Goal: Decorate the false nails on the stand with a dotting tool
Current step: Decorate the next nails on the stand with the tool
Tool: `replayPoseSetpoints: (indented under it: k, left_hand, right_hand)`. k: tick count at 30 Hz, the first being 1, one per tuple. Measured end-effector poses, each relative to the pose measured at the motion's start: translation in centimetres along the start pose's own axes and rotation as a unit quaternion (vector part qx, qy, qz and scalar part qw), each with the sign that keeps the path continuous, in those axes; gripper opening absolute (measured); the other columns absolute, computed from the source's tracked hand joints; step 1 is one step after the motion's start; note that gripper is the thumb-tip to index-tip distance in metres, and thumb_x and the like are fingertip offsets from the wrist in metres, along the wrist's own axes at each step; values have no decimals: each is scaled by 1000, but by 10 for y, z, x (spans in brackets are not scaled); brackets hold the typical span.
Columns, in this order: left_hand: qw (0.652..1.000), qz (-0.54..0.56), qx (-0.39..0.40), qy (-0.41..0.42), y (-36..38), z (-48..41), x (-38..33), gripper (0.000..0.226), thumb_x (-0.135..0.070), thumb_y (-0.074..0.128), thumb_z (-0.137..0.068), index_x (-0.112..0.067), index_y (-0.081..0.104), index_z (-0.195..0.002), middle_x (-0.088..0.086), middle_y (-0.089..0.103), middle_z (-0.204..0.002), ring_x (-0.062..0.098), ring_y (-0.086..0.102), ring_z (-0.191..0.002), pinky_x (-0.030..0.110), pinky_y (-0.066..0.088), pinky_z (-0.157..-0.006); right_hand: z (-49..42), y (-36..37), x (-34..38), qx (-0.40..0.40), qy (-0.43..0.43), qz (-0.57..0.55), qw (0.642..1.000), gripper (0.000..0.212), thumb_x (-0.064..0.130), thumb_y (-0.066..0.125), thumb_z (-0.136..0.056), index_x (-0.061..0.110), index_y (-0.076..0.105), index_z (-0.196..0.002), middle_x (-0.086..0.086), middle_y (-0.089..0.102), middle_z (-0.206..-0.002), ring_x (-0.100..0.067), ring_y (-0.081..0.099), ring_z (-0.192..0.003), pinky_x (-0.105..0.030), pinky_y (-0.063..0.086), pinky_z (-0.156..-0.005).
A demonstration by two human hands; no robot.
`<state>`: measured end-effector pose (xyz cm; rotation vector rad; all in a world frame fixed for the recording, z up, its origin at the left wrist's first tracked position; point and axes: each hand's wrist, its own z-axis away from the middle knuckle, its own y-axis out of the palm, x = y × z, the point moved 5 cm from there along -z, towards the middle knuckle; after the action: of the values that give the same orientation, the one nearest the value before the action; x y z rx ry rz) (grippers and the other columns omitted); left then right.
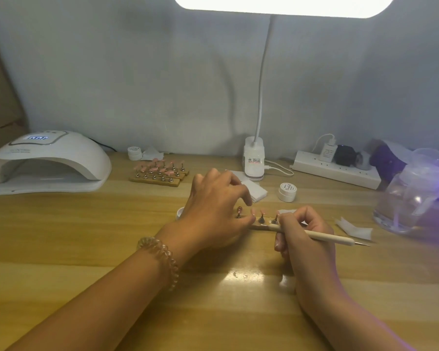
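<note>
A narrow stand [262, 225] with small metal holders carrying pink false nails [262, 212] lies mid-table. My left hand [218, 211] rests over its left part, and thumb and forefinger pinch one nail holder there. My right hand [306, 239] grips a cream dotting tool [325, 236] that lies nearly level, its thin metal tip pointing right. The tool's other end is near the stand's right end, hidden by my fingers.
A white nail lamp [48, 163] stands at the left. Behind are more nail stands [157, 172], small white jars [287, 191] [134, 152], cotton wipes [256, 190], a clip desk lamp [254, 160], a power strip [337, 172] and a clear jar [413, 191] at the right.
</note>
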<state>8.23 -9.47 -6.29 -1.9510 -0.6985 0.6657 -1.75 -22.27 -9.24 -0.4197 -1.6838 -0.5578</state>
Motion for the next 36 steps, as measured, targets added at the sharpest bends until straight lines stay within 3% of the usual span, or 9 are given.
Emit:
replayPoseSetpoints:
  k: [5,12,16,19,22,24,28,32,36]
  left_hand:
    - [1000,8,-15,3,4,4,-8,14,-49,63,-88,-37,66,-95,-16,50,-118,8,34,-111,28,9,-75]
    - [996,-53,-33,55,-3,8,-25,12,-41,58,-92,-31,66,-93,-13,53,-115,11,38,-109,28,9,-75]
    - [998,1,-50,48,-34,7,-27,4,-38,64,-85,-34,65,-86,-17,54,-100,9,41,-96,28,21,-79]
    - [993,109,25,33,-41,16,-24,10,-34,69,-80,-38,60,-77,-18,54,-92,0,47,-78,24,36,-73]
    - [985,137,108,13,-25,41,-21,11,-36,70,-77,-39,60,-76,-22,55,-85,-11,50,-78,16,37,-69]
    - [979,169,118,-10,-14,56,-15,13,-37,70,-77,-41,58,-74,-25,55,-84,-12,50,-80,17,41,-77]
    - [973,210,83,-45,0,67,-3,10,-37,70,-80,-39,61,-78,-20,59,-94,-3,55,-92,28,48,-78]
    - [977,200,38,-57,4,65,1,6,-36,70,-84,-32,66,-85,-22,58,-94,5,53,-105,29,47,-75]
    - [977,203,23,-60,7,66,3,8,-39,72,-85,-32,69,-88,-20,60,-96,-7,53,-87,27,46,-70]
  right_hand:
    - [-1,1,0,-1,3,-3,1000,26,8,58,-89,10,45,-67,-5,48,-43,-6,38,-36,-14,31,-36]
    - [-1,-2,-1,-18,16,-19,1000,24,8,58,-87,14,45,-68,-3,49,-44,-6,38,-39,-15,31,-38]
    - [-1,-5,1,-33,26,-43,998,24,9,56,-87,15,43,-67,-2,48,-44,-6,38,-39,-15,31,-37]
    - [0,-5,1,-33,26,-43,998,24,8,56,-87,15,44,-68,-2,47,-44,-7,38,-41,-16,31,-38]
    - [0,-5,2,-30,24,-36,999,23,7,56,-88,14,45,-69,-1,48,-44,-7,39,-41,-16,32,-39]
    - [0,-5,3,-25,20,-26,999,20,7,56,-88,12,47,-71,-1,49,-45,-5,40,-40,-16,33,-39]
    - [0,-4,2,-10,16,-13,1000,19,8,57,-89,12,49,-72,-1,50,-46,-5,41,-40,-15,33,-38]
    - [0,-2,1,-2,13,-8,1000,19,8,57,-89,11,49,-73,-1,50,-46,-5,41,-40,-15,33,-38]
    - [-1,-1,0,4,4,0,1000,20,7,57,-90,11,48,-72,-2,50,-45,-6,41,-41,-16,34,-39]
